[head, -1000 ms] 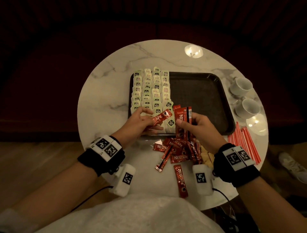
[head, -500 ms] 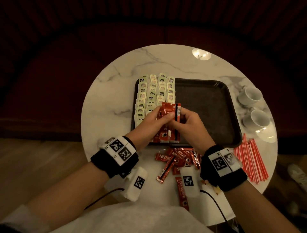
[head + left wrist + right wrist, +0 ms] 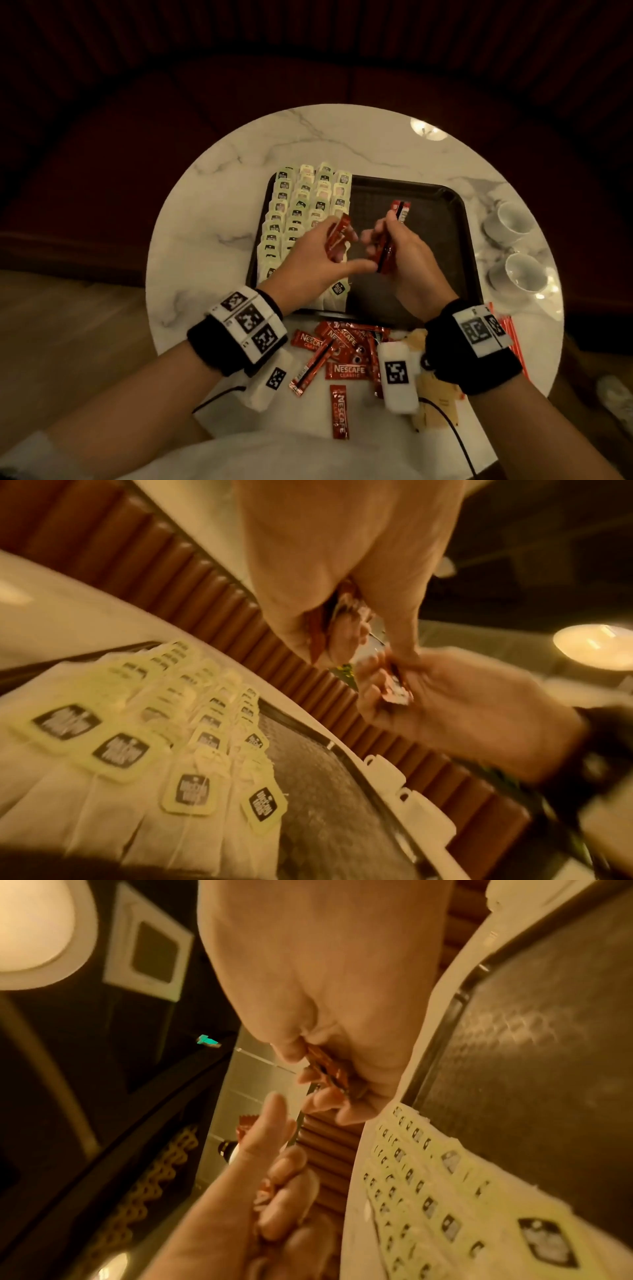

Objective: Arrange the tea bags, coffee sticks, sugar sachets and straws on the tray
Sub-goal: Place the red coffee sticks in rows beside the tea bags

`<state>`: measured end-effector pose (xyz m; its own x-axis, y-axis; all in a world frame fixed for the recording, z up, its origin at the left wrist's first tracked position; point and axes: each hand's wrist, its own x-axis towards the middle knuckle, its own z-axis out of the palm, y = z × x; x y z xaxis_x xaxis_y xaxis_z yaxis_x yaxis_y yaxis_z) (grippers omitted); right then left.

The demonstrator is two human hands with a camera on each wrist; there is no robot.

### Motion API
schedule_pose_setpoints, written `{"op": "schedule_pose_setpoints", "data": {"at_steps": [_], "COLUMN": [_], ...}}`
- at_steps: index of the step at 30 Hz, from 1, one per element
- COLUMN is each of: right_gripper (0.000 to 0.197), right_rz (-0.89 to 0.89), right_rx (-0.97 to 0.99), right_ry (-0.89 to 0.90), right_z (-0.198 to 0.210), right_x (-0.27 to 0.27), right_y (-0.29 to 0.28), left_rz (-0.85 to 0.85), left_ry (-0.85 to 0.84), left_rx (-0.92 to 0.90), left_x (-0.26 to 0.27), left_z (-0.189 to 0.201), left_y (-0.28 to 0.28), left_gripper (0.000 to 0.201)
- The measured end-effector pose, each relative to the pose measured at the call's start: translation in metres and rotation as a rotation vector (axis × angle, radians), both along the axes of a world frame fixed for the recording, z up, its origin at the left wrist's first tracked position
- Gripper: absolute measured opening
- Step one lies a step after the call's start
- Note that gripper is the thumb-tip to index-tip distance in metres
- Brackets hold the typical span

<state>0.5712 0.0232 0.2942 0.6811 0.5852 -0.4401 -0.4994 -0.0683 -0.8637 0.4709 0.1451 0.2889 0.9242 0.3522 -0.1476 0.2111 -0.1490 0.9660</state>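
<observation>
A dark tray (image 3: pixel 431 202) lies on a round marble table (image 3: pixel 212 240). Rows of pale green-tagged tea bags (image 3: pixel 301 205) fill the tray's left side. Above the tray's middle, my left hand (image 3: pixel 322 260) pinches a few red coffee sticks (image 3: pixel 337 236). My right hand (image 3: pixel 400 253), just to the right of it, grips another small bunch of red coffee sticks (image 3: pixel 397 214) upright. In the left wrist view the tea bags (image 3: pixel 120 750) lie below both hands. More coffee sticks (image 3: pixel 342 356) lie loose by the table's near edge, with brown sugar sachets (image 3: pixel 435 394) and red straws (image 3: pixel 510 329) to their right.
Two white cups (image 3: pixel 513 219) (image 3: pixel 524 274) stand right of the tray. The tray's right half (image 3: pixel 531 1069) is bare. A dark red sofa surrounds the table's far side. My lap lies against the near edge.
Both hands held one bundle of coffee sticks together at the tray's near edge. They have since lifted farther over the tray and drawn apart, each keeping some sticks.
</observation>
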Motion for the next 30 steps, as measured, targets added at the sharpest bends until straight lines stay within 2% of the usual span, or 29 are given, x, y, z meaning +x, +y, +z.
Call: {"op": "schedule_pose_setpoints", "data": {"at_steps": [2,4,7,9,12,14,17,20,22,27,30], "right_gripper": [0.035,0.038,0.037,0.036,0.037,0.031,0.015,0.010,0.011,0.022,0.030], "right_rz": [-0.014,0.000,0.007,0.032,0.052,-0.016,-0.084,-0.090,-0.104,-0.139,-0.126], "right_rx": [0.073,0.078,0.061,0.040,0.008,0.020,0.076,0.106,0.117,0.186,0.189], "right_ry": [0.106,0.136,0.128,0.101,0.031,-0.023,-0.131,-0.222,-0.256,-0.212,-0.198], "right_z": [0.002,0.001,0.000,-0.002,-0.008,-0.010,-0.010,-0.011,-0.012,-0.015,-0.016], "right_x": [0.002,0.002,0.004,0.005,0.010,0.015,0.024,0.029,0.030,0.031,0.027], "right_y": [0.003,0.005,0.007,0.008,0.006,0.003,-0.005,-0.008,-0.006,0.001,0.008], "left_rz": [-0.095,-0.121,-0.037,-0.005,0.035,0.073,0.079,0.090,0.126,0.218,0.257], "left_ry": [-0.045,-0.120,-0.190,-0.203,-0.127,-0.045,0.033,0.032,-0.006,-0.044,-0.075], "left_rx": [0.050,0.140,0.322,0.340,0.188,0.041,-0.166,-0.312,-0.366,-0.368,-0.469], "left_x": [0.001,0.003,0.007,0.009,0.012,0.016,0.019,0.019,0.019,0.023,0.026], "left_z": [-0.002,-0.007,-0.013,-0.015,-0.015,-0.017,-0.019,-0.020,-0.019,-0.021,-0.021], "left_y": [-0.007,-0.010,-0.005,0.001,0.009,0.017,0.026,0.029,0.032,0.038,0.034], "left_gripper": [0.052,0.056,0.039,0.029,0.016,0.009,0.013,0.010,0.003,0.004,0.008]}}
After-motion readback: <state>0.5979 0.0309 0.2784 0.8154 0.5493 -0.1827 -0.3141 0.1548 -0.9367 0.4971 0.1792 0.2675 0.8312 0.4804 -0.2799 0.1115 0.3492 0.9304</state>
